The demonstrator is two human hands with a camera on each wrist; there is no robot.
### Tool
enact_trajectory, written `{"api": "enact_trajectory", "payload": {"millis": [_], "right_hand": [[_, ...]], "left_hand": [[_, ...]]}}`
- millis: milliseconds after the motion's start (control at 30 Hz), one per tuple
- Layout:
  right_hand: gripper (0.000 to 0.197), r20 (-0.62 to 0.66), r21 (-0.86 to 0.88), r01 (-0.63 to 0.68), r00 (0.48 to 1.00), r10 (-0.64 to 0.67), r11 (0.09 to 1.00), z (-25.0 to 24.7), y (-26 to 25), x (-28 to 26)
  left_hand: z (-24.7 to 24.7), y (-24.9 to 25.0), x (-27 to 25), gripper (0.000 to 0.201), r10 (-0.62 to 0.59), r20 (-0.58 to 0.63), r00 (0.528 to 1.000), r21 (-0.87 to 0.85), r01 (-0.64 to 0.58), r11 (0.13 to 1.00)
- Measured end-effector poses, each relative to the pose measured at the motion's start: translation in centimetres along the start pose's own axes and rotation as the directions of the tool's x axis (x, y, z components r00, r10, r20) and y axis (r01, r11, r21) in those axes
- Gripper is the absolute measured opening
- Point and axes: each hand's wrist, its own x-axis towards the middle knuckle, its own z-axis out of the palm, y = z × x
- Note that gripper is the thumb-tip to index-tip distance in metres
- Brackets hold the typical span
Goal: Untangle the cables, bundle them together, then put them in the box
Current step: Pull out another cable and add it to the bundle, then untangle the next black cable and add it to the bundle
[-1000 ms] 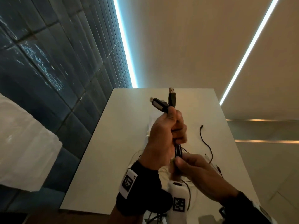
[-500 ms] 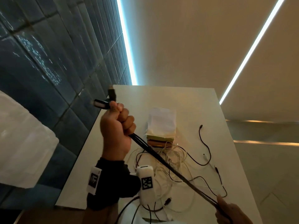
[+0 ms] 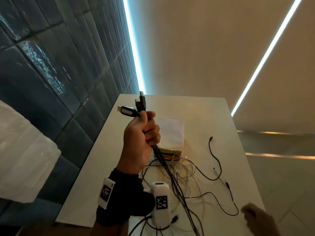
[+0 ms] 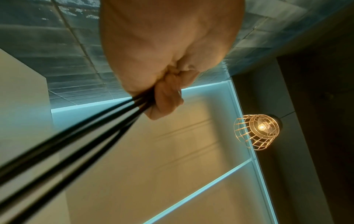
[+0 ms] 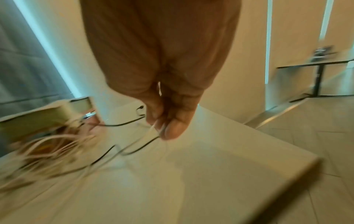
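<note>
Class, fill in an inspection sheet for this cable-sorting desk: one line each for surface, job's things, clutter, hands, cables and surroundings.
Surface: pale table, far part bare.
Job's things: black cables gathered in a bunch, plugs sticking up; box behind them with a pale sheet over its top.
Clutter: nothing seen.
Hands: left hand grips the black bunch just below the plugs; right hand is blurred at the near right table edge, its hold unclear.
Cables: white cables tangled in front of the box; thin black cable snaking to the right.
Surroundings: dark tiled wall, light strips, hanging caged lamp.
</note>
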Motion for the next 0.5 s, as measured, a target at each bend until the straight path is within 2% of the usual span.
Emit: {"api": "enact_trajectory", "payload": {"millis": [67, 100, 200, 400, 500], "right_hand": [[0.033, -0.006, -0.010, -0.008, 1.000, 0.008, 1.000, -1.0, -2.9, -0.1], [0.030, 0.035, -0.056, -0.034, 0.999, 0.036, 0.998, -1.0, -4.1, -0.1], [0.016, 0.081, -0.125, 0.018, 0.997, -0.008, 0.992, -0.5, -5.7, 0.4], [0.011, 0.081, -0.287, 0.083, 0.995, -0.062, 0.954, 1.8, -5.7, 0.9], [0.017, 0.105, -0.286, 0.055, 0.994, -0.026, 0.957, 2.0, -4.8, 1.4]], "left_hand": [[0.8, -0.7, -0.2, 0.031, -0.027, 0.008, 1.000, 0.023, 0.027, 0.999], [1.3, -1.1, -0.4, 0.030, -0.041, 0.015, 0.999, 0.035, 0.040, 0.999], [2.2, -2.0, -0.7, 0.029, -0.078, 0.027, 0.997, 0.097, 0.075, 0.992], [3.1, -2.8, -1.1, 0.030, -0.127, 0.033, 0.991, 0.139, 0.122, 0.983], [3.4, -2.8, -1.3, 0.029, -0.150, 0.050, 0.987, 0.139, 0.142, 0.980]]}}
